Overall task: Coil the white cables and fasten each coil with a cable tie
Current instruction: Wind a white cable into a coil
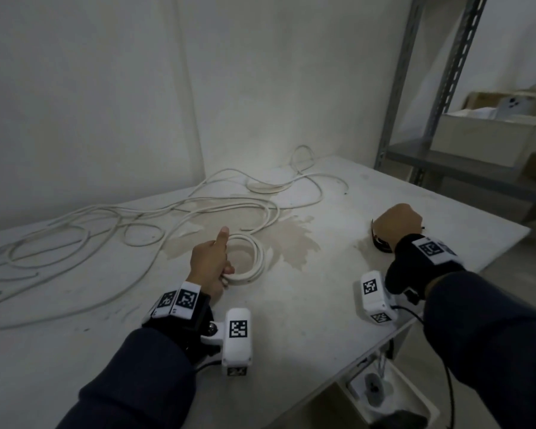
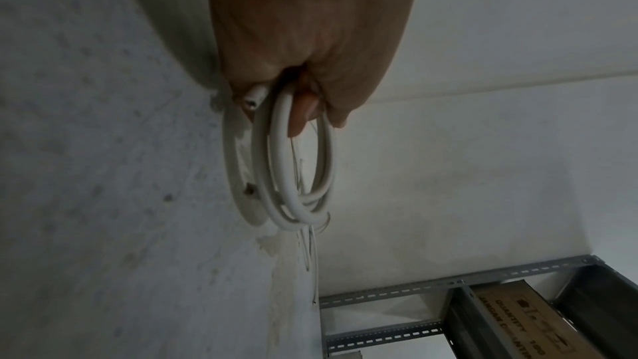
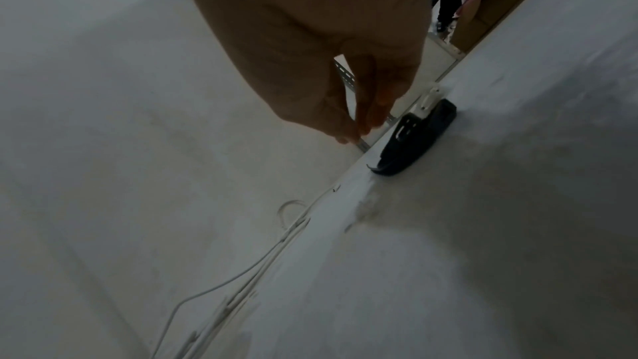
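My left hand (image 1: 222, 272) grips a small coil of white cable (image 1: 254, 258) that lies on the stained white table (image 1: 297, 329), with the index finger pointing up. In the left wrist view the fingers (image 2: 300, 116) curl round the coil's several loops (image 2: 279, 174), and a cut end sticks out beside them. My right hand (image 1: 398, 222) hovers over a bundle of black cable ties (image 1: 381, 244) near the table's right edge. Its fingers (image 3: 369, 116) point down, close together, with nothing seen between them, just left of the ties (image 3: 414, 138).
Long loose white cables (image 1: 106, 218) sprawl over the left and back of the table, up to the wall corner. A grey metal shelf (image 1: 446, 164) with boxes (image 1: 483, 134) stands at the right. The table's right edge (image 1: 446, 292) drops off close to my right wrist.
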A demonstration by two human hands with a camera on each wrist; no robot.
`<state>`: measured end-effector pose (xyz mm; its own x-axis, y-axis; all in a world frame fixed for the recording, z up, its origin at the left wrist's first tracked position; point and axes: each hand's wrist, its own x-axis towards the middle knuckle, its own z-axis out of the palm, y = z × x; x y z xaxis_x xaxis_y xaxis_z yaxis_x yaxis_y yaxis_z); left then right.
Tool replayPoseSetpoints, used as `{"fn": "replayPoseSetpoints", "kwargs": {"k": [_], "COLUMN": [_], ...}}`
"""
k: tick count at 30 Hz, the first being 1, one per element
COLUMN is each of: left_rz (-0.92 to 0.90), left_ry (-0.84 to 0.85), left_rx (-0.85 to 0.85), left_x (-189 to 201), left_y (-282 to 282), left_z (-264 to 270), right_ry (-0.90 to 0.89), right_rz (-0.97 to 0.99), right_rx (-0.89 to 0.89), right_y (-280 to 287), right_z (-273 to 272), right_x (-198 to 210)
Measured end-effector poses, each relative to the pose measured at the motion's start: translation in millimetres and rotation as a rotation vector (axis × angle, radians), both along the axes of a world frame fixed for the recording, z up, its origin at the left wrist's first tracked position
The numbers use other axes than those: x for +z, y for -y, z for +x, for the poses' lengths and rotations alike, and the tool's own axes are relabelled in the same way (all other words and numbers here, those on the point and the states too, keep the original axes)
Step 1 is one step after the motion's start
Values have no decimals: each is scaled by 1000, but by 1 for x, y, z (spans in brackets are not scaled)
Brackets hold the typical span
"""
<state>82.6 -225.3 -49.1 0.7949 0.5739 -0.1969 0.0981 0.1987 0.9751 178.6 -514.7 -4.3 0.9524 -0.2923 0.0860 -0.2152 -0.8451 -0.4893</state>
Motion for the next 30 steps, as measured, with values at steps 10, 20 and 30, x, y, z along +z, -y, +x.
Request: {"fn": "replayPoseSetpoints", "kwargs": {"k": [10, 20, 30], "left_rz": [8, 31, 62], "left_ry": [-22, -20, 22], "left_rx": [-12, -13, -14], "left_x": [-1, -1, 10], "left_y": [2, 2, -11], "left_z": [4, 5, -16], "right_ry": [-110, 53, 142], "right_rz": [-6, 144, 720], "right_rx": [-23, -67, 101], "right_y": [8, 8, -51], "right_z": [4, -6, -19], "right_x": [0, 9, 38]}}
